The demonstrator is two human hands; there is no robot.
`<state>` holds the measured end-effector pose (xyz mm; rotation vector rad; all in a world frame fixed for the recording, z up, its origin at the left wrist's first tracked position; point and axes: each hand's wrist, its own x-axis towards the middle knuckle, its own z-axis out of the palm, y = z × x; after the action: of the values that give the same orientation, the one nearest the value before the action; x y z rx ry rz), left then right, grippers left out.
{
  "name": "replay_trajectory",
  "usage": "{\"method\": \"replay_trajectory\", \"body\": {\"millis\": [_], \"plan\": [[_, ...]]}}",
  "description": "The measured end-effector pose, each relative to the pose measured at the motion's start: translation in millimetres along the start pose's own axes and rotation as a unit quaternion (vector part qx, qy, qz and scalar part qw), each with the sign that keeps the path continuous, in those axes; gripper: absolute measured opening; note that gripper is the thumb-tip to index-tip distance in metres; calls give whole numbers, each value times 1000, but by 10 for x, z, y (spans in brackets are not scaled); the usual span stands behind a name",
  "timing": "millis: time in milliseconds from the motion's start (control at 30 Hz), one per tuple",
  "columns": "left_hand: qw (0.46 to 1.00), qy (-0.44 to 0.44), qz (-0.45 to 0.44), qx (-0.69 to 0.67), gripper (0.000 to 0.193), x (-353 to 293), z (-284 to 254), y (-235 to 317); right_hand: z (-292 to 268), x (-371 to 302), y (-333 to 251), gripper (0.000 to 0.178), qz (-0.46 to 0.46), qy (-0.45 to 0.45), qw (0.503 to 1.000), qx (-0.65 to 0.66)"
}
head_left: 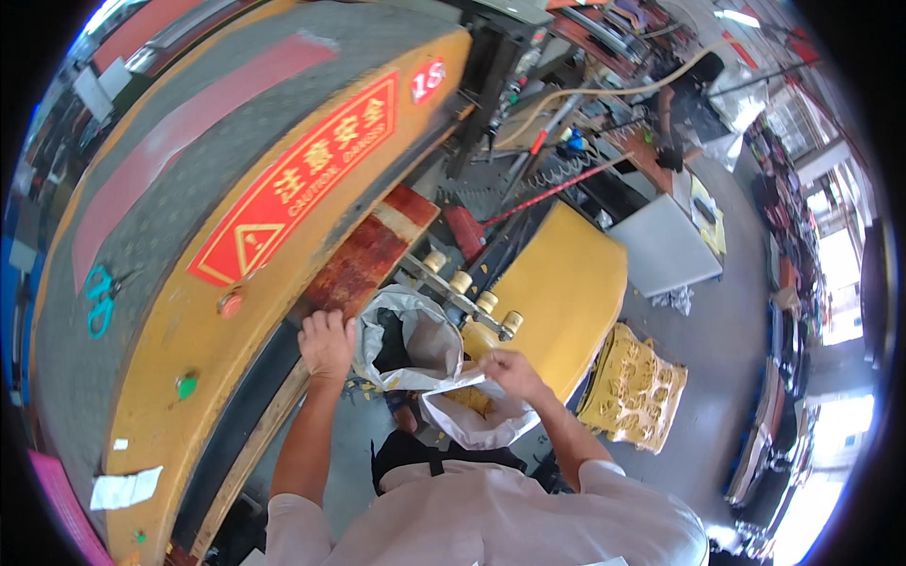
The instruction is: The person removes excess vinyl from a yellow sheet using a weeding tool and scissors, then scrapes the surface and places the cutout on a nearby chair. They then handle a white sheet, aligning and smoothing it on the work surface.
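My left hand (327,345) lies on the near end of the reddish-brown, worn board (363,259) under the yellow machine, its fingers laid out flat. My right hand (512,374) is over the rim of a white sack (486,429) holding yellow scraps. Its fingers are curled together; whatever they hold, if anything, is too small to make out. Between my hands stands another white sack (436,341), gaping, with a dark inside. A metal bar with several cream rollers (460,282) runs from the board past the sacks. Right of it lies a large yellow sheet (557,288).
A yellow machine beam (311,179) curves across the left, carrying a red button (229,304), a green button (186,386) and teal scissors (101,300). Cut-out yellow sheets (637,391) are stacked at right. A red-handled tool (557,189) and another person (694,108) are farther off.
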<state>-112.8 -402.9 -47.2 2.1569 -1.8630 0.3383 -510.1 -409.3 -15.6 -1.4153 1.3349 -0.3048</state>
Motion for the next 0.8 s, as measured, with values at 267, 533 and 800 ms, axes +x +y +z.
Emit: {"method": "replay_trajectory", "body": {"millis": [267, 533, 800], "plan": [[990, -115, 25, 71, 44, 212, 83, -62, -1069, 1624, -650, 29, -109, 44, 962, 246], [995, -72, 43, 56, 43, 233, 99, -68, -2556, 3896, -1462, 40, -164, 294, 939, -65], [997, -63, 27, 33, 43, 235, 135, -96, -3406, 5178, -1911, 52, -152, 420, 870, -209]]}}
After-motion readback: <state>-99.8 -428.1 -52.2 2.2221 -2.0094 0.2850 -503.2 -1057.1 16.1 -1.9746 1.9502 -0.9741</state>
